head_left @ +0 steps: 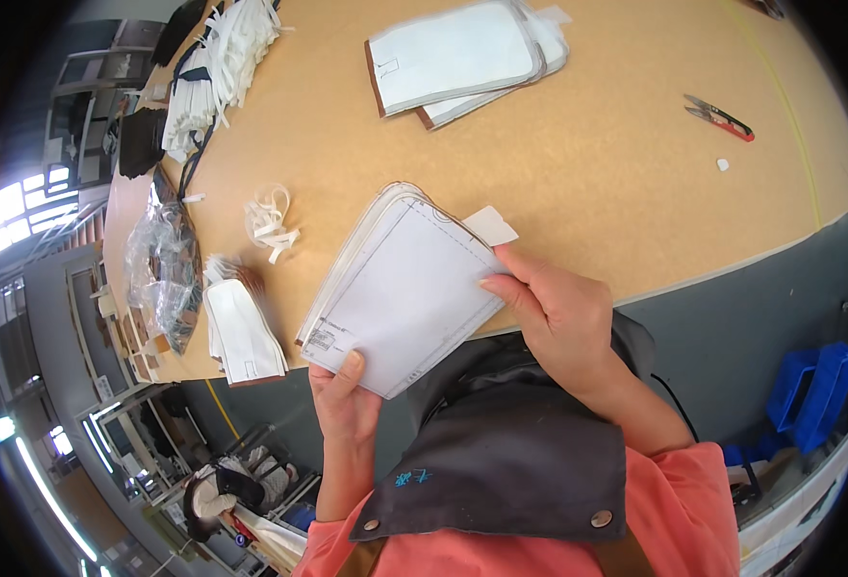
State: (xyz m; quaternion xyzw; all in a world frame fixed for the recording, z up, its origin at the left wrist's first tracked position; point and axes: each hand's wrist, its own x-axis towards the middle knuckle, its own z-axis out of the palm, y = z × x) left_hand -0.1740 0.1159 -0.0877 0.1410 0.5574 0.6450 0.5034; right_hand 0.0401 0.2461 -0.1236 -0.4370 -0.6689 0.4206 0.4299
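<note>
Between my two hands is a stack of flat pattern pieces (405, 298), white on top with printed outlines and one rounded end. My left hand (345, 396) grips its lower left corner, thumb on top. My right hand (563, 313) pinches the right edge, thumb above and fingers underneath. A small white tab (491, 226) sticks out beyond the edge near my right fingers. The stack is tilted over the table's near edge, and its underside is hidden. Beyond it lie similar white pieces with brown edges (457, 58).
On the tan table (597, 173), thread snips (720, 118) lie at the right. Curled white strips (270, 223), a pile of small white pieces (242, 327), a clear plastic bag (162, 260) and bundled white strips (222, 72) are at the left. A blue crate (813, 394) stands at the lower right.
</note>
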